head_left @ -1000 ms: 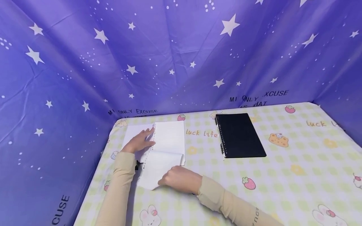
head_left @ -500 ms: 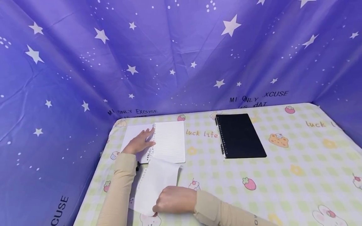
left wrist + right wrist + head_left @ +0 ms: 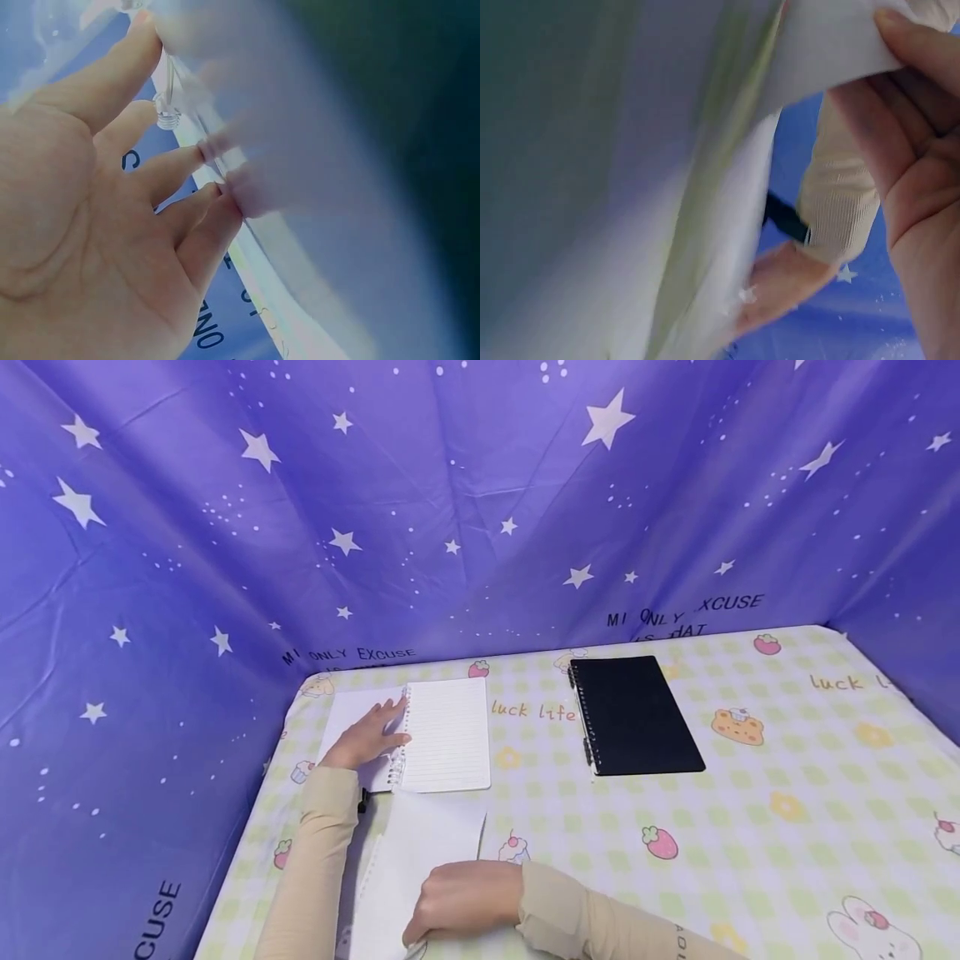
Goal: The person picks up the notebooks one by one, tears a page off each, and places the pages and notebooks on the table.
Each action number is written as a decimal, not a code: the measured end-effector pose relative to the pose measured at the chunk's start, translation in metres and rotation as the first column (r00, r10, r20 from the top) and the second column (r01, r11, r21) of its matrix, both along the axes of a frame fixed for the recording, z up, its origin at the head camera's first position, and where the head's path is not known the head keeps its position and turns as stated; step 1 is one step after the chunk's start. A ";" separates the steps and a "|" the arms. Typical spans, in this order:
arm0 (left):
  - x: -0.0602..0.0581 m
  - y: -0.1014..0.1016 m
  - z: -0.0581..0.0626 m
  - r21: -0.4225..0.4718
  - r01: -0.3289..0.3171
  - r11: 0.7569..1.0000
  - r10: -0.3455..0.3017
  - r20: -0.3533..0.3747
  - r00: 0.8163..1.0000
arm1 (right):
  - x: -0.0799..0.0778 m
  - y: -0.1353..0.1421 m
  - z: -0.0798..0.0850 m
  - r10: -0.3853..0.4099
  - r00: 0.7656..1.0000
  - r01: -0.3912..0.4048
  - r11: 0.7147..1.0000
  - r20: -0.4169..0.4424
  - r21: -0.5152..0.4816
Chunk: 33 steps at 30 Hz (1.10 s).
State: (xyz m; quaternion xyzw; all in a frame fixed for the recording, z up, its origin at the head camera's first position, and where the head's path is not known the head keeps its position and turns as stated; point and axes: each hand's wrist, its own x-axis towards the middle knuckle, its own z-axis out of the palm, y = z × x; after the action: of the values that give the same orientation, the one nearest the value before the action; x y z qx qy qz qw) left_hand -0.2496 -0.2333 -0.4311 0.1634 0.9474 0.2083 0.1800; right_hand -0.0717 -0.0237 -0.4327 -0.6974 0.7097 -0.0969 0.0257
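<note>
An open ring-bound notebook (image 3: pixel 448 739) lies at the left of the table, lined page upward on its right side. My left hand (image 3: pixel 367 739) rests on its left side with outstretched fingers, the tips near the rings; the left wrist view shows the fingertips touching the page edge beside clear rings (image 3: pixel 168 112). In front of the notebook is a loose white sheet (image 3: pixel 423 847) with holes along its left edge. My right hand (image 3: pixel 467 900) holds its near part; thumb and fingers pinch the paper (image 3: pixel 832 45) in the right wrist view.
A black ring-bound notebook (image 3: pixel 641 718) lies shut to the right of the open one. Both rest on a green-checked tablecloth (image 3: pixel 570 827) with printed cartoons. A purple star-patterned curtain (image 3: pixel 480 485) hangs behind and at both sides of the table.
The sheet has come off the notebook's rings, and my right hand has drawn it toward the table's near side. My left hand has stayed on the notebook.
</note>
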 end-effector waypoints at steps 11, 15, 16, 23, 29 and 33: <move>0.001 0.002 -0.002 0.013 0.004 1.000 -0.004 0.013 1.000 | 0.002 -0.001 -0.005 0.099 0.959 -0.098 0.995 0.266 -0.017; 0.002 -0.001 -0.002 0.010 -0.004 1.000 0.004 -0.011 1.000 | -0.001 -0.002 -0.003 0.093 0.957 -0.085 0.996 0.276 -0.041; 0.002 -0.001 -0.002 0.014 -0.002 1.000 0.002 -0.017 1.000 | -0.001 -0.001 -0.003 0.084 0.959 -0.073 0.996 0.269 -0.049; 0.005 -0.002 -0.002 0.047 0.005 0.999 -0.002 -0.068 0.998 | -0.007 0.007 0.007 0.035 0.983 -0.002 0.983 0.181 -0.182; 0.007 -0.001 -0.002 0.094 0.001 0.996 0.016 -0.170 0.985 | -0.014 0.018 0.021 -0.053 0.994 0.077 0.956 0.093 -0.282; 0.013 -0.003 0.001 0.173 0.001 0.985 0.036 -0.208 0.977 | -0.018 0.025 0.030 -0.118 0.988 0.147 0.921 0.103 -0.361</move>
State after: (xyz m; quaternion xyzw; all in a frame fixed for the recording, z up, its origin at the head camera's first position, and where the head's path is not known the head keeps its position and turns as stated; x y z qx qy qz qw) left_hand -0.2371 -0.2359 -0.4298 0.1912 0.9410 0.2723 0.0620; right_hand -0.0894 0.0009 -0.4023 -0.6359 0.7230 -0.2570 -0.0835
